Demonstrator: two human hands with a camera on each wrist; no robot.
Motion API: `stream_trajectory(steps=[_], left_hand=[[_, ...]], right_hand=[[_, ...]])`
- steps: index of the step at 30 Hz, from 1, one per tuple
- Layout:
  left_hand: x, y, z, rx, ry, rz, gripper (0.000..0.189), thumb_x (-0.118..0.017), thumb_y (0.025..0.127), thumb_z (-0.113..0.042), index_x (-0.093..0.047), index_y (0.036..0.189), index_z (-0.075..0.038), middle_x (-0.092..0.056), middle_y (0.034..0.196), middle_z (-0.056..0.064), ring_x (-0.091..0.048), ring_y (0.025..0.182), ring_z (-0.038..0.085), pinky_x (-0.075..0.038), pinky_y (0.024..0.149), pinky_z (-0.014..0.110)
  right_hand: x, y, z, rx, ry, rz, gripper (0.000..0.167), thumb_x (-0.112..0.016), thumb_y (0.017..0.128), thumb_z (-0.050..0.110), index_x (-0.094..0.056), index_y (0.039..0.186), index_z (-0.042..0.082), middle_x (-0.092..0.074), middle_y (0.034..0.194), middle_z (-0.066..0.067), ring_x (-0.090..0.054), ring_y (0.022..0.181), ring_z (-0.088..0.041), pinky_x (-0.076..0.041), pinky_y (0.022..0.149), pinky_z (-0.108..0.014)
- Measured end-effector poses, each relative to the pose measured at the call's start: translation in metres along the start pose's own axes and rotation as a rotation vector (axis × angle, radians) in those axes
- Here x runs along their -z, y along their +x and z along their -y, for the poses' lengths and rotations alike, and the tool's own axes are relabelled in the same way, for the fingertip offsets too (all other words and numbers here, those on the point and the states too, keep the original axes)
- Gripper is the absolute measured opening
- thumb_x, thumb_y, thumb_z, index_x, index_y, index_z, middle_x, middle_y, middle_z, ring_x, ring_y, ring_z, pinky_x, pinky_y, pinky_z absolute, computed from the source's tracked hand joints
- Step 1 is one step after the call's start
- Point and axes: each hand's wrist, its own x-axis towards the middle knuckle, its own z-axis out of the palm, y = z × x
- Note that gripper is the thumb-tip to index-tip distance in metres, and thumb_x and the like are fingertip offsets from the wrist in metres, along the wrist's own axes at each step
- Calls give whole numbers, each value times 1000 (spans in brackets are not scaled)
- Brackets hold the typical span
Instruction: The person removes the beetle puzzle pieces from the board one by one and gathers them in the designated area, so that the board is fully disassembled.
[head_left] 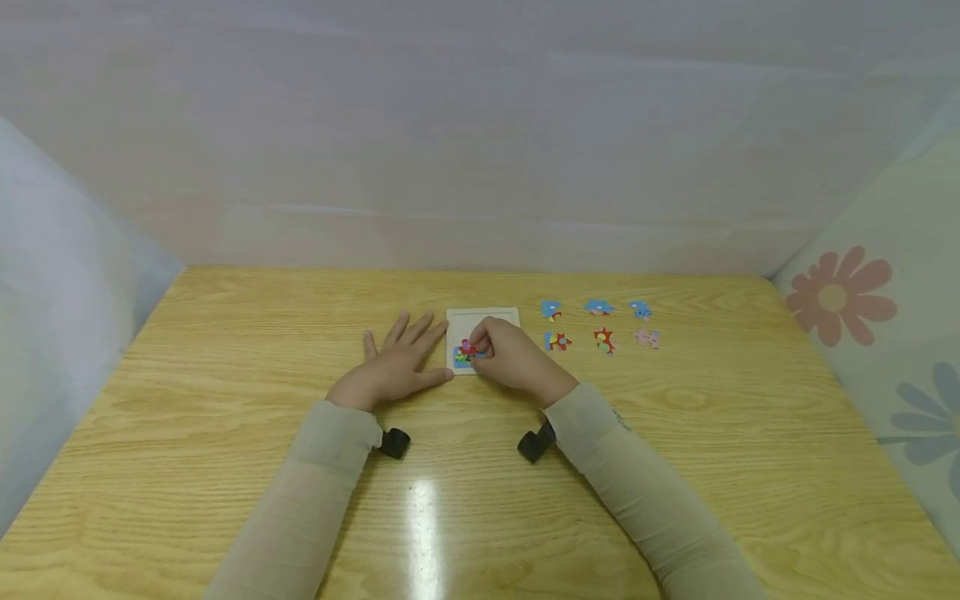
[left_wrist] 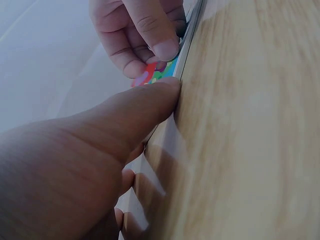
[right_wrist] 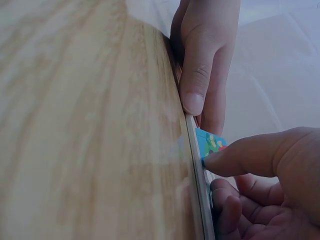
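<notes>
A small pale puzzle tray [head_left: 483,314] lies on the table, with colourful jigsaw pieces [head_left: 460,362] in its near left corner. My left hand [head_left: 393,367] is spread flat to its left, the thumb touching the near left corner of the tray's rim. Over the tray, my right hand [head_left: 513,354] pinches a red puzzle piece [left_wrist: 144,76], seen tilted in the left wrist view. The right thumb comes down by the blue and green pieces [right_wrist: 207,140] at the rim. The fingers hide part of the held piece and of the tray's near right area.
Right of the tray lie several loose puzzle pieces in two rows, among them a blue one [head_left: 598,307], a red one [head_left: 604,340] and a pink one [head_left: 647,337]. The wood-grain table [head_left: 225,433] meets a pale cloth wall [head_left: 480,167] at the back.
</notes>
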Motion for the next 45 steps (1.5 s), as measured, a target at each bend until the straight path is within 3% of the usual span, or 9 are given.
stream_trajectory(steps=[13,25,33,45], left_hand=[[2,-2,0,11,5,3,85,-54,99,-59,-12,165,-24,2,171,4,15,154,37,17,105,78],[2,-3,0,11,9,5,86,-54,99,-59,-12,165,-24,3,171,4,16,153,37,17,104,79],[0,0,1,2,5,9,86,-54,98,-61,-12,165,-25,4,171,3,17,153,36,17,104,79],[-2,1,2,-1,10,3,86,-53,99,-60,-12,165,-24,2,171,5,15,154,37,17,105,78]], right_hand=[[0,1,-1,-5,102,-34,8,-61,97,6,-62,105,7,-63,97,-4,-58,88,-17,-50,79,-30],[1,-1,2,-39,236,-69,5,-64,100,13,-66,103,9,-66,96,-4,-61,87,-18,-51,78,-31],[12,-7,0,-48,301,-93,7,-64,99,14,-66,105,10,-66,100,-5,-63,88,-19,-54,79,-33],[32,-25,-20,-48,400,-108,12,-63,101,11,-64,111,4,-67,103,-12,-70,84,-25,-59,79,-37]])
